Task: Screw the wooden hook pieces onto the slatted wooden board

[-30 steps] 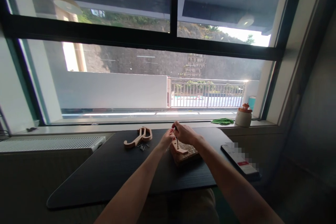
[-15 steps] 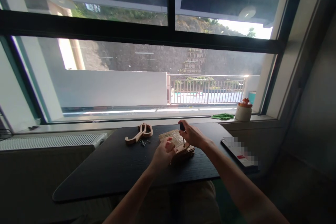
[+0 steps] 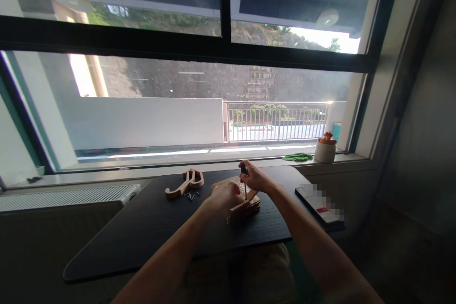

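My right hand [image 3: 255, 177] is closed round the black handle of a screwdriver [image 3: 243, 169], its thin shaft pointing straight down. The tip meets a light wooden strip [image 3: 237, 207] lying across the near side of a tan woven-looking block [image 3: 253, 204]. My left hand [image 3: 225, 194] is curled just left of the shaft, above the block; its fingers are bent, and what they hold, if anything, is hidden. Further left lie a curved wooden piece [image 3: 178, 191] with a looped end and several small screws [image 3: 191, 195].
All this rests on a dark table [image 3: 142, 228]. A phone [image 3: 317, 204] lies near its right edge. On the windowsill behind stand a white jar with an orange top [image 3: 325, 148] and a green cloth [image 3: 298, 157]. A white radiator [image 3: 71, 197] is at the left.
My left hand has drawn back left from the strip, its fingers now curled, baring the strip's near end. The right hand stays on the screwdriver. The whole view has shifted slightly.
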Demonstrator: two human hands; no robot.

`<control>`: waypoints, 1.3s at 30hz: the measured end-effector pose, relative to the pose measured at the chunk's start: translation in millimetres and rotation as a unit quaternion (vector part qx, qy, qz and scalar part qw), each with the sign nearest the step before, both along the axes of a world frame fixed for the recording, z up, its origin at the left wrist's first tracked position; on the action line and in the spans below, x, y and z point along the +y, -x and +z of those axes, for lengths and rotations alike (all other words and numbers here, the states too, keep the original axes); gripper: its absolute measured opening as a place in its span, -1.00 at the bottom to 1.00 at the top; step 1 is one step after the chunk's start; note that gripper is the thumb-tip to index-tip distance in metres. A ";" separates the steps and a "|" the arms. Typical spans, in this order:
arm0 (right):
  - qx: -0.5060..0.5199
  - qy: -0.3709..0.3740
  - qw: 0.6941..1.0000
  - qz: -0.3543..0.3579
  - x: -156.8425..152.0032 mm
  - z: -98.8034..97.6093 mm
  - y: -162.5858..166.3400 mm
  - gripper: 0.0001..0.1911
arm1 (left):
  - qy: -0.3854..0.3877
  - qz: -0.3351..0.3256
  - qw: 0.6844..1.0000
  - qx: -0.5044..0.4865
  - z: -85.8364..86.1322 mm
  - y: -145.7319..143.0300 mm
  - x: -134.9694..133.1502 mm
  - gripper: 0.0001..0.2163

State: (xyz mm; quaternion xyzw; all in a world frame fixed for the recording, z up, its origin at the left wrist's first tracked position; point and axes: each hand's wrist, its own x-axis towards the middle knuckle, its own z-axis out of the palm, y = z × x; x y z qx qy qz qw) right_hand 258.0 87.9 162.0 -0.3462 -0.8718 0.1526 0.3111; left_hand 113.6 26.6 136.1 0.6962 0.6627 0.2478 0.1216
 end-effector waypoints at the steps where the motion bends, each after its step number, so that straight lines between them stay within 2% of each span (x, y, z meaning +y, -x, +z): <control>1: 0.002 0.000 1.000 -0.002 0.5 0.2 0.0 -0.66 | 0.001 -0.002 1.000 0.018 1.7 -3.3 2.7 -0.81; 9: 0.008 -0.001 1.000 -0.005 2.7 -4.4 -5.8 -0.65 | -0.015 0.003 0.995 0.100 -12.5 -17.1 1.3 -0.73; 15: -0.014 -0.044 0.999 -0.003 -1.1 5.9 -7.3 -0.47 | -0.014 -0.010 0.997 0.081 -11.5 -12.7 0.4 -0.71; 21: -0.044 -0.068 0.997 0.004 0.1 12.9 -10.2 -0.55 | -0.012 0.002 0.997 0.073 -14.1 -12.6 1.0 -0.72; 33: -0.095 -0.085 0.990 -0.055 -3.3 19.0 -8.2 -0.58 | -0.024 0.001 0.997 0.075 -13.6 -14.0 -1.0 -0.75; 39: -0.100 -0.103 0.988 -0.048 -9.3 24.5 -10.7 -0.61 | -0.002 -0.008 0.997 0.078 -16.0 -11.4 2.0 -0.73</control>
